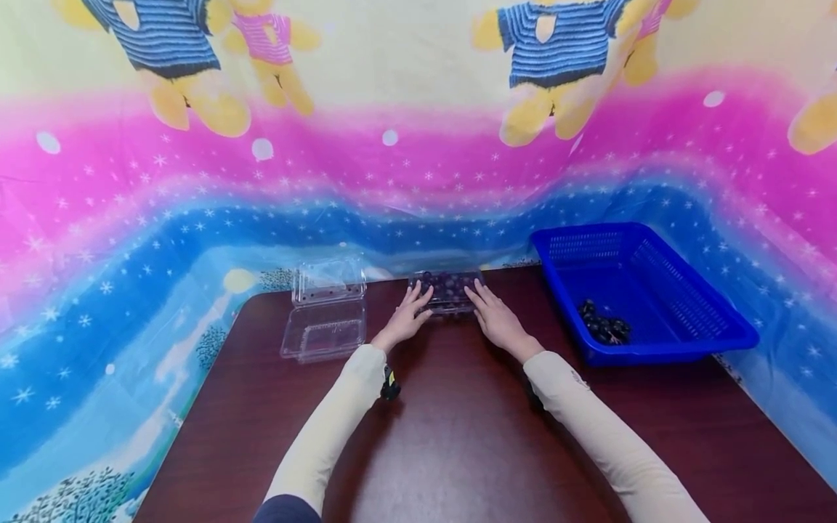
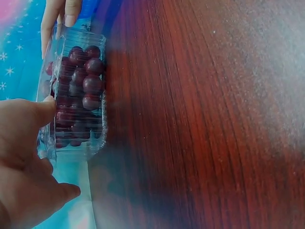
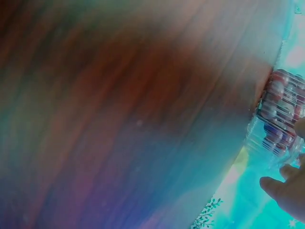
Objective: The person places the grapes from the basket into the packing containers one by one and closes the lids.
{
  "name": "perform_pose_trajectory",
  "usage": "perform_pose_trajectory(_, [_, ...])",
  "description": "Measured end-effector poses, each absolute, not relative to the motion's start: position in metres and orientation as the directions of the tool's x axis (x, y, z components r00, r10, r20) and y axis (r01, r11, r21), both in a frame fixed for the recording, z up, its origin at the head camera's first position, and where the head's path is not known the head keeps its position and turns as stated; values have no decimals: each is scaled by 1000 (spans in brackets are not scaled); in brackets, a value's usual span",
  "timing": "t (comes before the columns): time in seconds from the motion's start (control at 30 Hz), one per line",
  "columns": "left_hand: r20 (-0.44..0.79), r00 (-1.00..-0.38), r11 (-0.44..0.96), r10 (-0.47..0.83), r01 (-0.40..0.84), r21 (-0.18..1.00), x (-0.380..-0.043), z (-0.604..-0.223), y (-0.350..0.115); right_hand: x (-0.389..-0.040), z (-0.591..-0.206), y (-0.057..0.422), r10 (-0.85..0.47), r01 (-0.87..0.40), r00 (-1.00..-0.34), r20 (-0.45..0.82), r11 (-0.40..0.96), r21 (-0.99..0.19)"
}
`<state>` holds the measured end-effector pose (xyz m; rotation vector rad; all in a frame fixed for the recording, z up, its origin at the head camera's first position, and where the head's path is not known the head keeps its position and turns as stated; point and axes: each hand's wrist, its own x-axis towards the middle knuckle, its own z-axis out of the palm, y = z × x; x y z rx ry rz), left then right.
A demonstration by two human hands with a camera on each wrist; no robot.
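Sleeves (image 1: 323, 432) lead to spread fingers (image 2: 37, 113) on a filled box (image 1: 450, 285) at the table's (image 1: 445, 436) far edge; loose grapes (image 1: 603, 323) seemingly remain.

The grape box (image 1: 447, 310) sits at the far edge of the table (image 1: 445, 436), about midway across, with grapes (image 2: 93, 84) inside. The left hand (image 1: 407, 316) is at its left end, the right hand (image 1: 497, 319) at its right. An open box (image 1: 327, 327) lies left of it. Far right stands a basket (image 1: 673, 353), more grapes (image 1: 604, 325) in its near left part. A cloth (image 1: 392, 181) hangs behind.
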<state>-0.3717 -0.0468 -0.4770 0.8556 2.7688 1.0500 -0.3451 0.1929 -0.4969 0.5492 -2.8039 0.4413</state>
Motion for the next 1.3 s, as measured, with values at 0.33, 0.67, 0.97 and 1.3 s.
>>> perform_pose_trajectory(0.33, [130, -848, 621, 514, 472, 625, -377, -480, -47, -346, -492, 189, -286, -348, -928, 240, 896, -276])
perform_pose_trajectory(0.67, [103, -855, 665, 509, 466, 583, -382, -479, -51, -348, -488, 185, -287, -336, -936, 202, 902, -271])
perform_pose_trajectory(0.97, [111, -845, 603, 524, 460, 652, -390, -485, -47, -350, -487, 189, -274, -322, -939, 207, 911, -258])
perform_pose_trajectory(1.3, [139, -856, 634, 497, 468, 615, -390, -486, -46, -351, -487, 186, -271, -321, -939, 210, 911, -258])
